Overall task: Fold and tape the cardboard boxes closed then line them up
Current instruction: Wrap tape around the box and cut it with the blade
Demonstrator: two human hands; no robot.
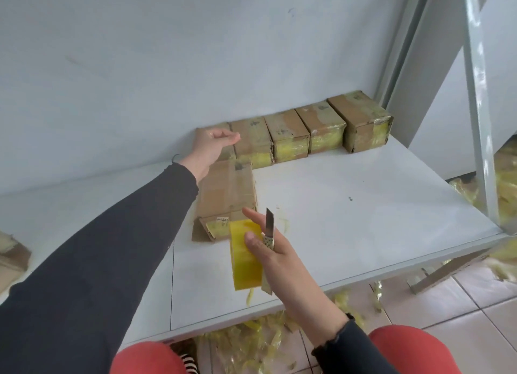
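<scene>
While your right hand grips the yellow tape roll and a knife, your left hand hovers open over the far row of boxes on the bench.

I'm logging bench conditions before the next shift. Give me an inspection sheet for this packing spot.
Surface: white table, small dark marks, tape shreds near the front box.
Job's things: row of taped boxes along the wall; another box in front, near end flap still open; yellow tape roll; utility knife, blade out.
Clutter: yellow tape scraps on the tiled floor, more at right.
Hands: left hand open over the row's left end; right hand holds the tape roll and knife together.
Cables: nothing seen.
Surroundings: pale wall, metal frame at right.
</scene>
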